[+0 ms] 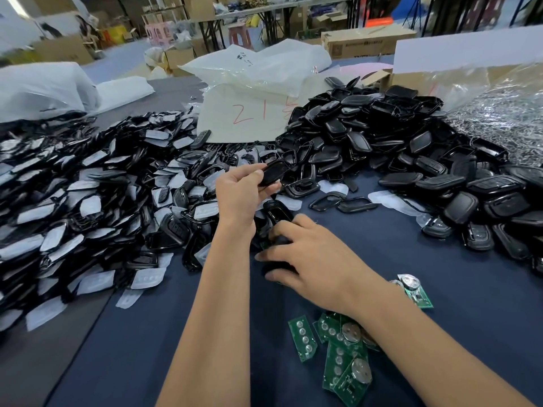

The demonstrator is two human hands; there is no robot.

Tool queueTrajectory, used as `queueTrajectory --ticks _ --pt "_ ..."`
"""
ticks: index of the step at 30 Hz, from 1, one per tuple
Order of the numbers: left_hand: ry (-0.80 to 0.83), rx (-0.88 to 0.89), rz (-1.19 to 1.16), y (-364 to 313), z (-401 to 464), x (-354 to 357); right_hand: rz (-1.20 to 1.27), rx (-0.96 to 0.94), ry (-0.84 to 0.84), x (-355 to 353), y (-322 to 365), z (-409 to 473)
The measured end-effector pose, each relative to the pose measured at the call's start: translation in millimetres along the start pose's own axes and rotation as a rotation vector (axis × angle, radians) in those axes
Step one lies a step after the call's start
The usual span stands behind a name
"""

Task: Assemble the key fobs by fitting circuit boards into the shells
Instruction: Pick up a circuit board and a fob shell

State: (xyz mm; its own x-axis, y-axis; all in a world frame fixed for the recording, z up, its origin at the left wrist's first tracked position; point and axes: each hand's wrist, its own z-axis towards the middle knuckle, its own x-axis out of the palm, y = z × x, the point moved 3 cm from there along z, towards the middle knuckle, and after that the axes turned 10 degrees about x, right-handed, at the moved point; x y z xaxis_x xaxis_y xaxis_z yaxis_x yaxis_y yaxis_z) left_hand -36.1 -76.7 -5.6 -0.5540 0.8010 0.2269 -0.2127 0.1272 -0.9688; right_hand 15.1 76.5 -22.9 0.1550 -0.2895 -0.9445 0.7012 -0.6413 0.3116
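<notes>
blue table (440, 333), left hand (239, 195) gripping shell (271, 173)

The left hand (241, 192) was raised over the dark blue table (440, 333), pinching a black shell (274, 171) between thumb and fingers. The right hand (311, 259) lay lower, its curled fingers gripping another black shell (276, 218) against the cloth. Green circuit boards (340, 348) lay scattered just beside the right wrist. Heaps of black shells (382, 142) rose on both sides, and white plastic bags (258, 66) sat behind them.
</notes>
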Motion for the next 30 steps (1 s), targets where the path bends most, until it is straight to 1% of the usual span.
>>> queueTrajectory --ticks 3,6,8,11,13,16,18,20,24,30 --pt "0.006 -0.009 0.000 1.6 1.6 0.1 0.134 0.031 -0.053 -5.0 -6.1 -0.3" --pt "0.039 -0.023 0.006 4.6 4.0 1.6 0.230 0.139 -0.158 -8.7 -23.2 -3.9" --pt "0.079 -0.017 0.019 6.5 3.5 5.5 0.345 0.216 -0.239 -13.0 -34.9 -5.7" --pt "0.165 -0.015 0.063 8.7 -2.0 16.2 0.566 0.321 -0.436 -23.1 -54.3 -9.4" --pt "0.241 -0.030 0.114 10.8 -9.1 26.1 0.712 0.386 -0.523 -27.5 -69.2 -11.5" --pt "0.376 -0.057 0.193 15.0 -23.2 41.5 0.857 0.444 -0.587 -29.3 -85.3 -14.1" --pt "0.454 -0.072 0.213 18.3 -32.2 51.0 0.923 0.453 -0.594 -28.0 -89.4 -14.0" --pt "0.499 -0.079 0.210 21.9 -38.8 58.4 0.972 0.475 -0.604 -25.8 -92.0 -13.8" --pt "0.508 -0.086 0.215 26.7 -44.0 63.1 1.026 0.567 -0.679 -22.3 -98.4 -16.7" --pt "0.461 -0.125 0.223 32.3 -44.0 62.0 0.925 0.656 -0.677 -19.0 -98.7 -17.8"
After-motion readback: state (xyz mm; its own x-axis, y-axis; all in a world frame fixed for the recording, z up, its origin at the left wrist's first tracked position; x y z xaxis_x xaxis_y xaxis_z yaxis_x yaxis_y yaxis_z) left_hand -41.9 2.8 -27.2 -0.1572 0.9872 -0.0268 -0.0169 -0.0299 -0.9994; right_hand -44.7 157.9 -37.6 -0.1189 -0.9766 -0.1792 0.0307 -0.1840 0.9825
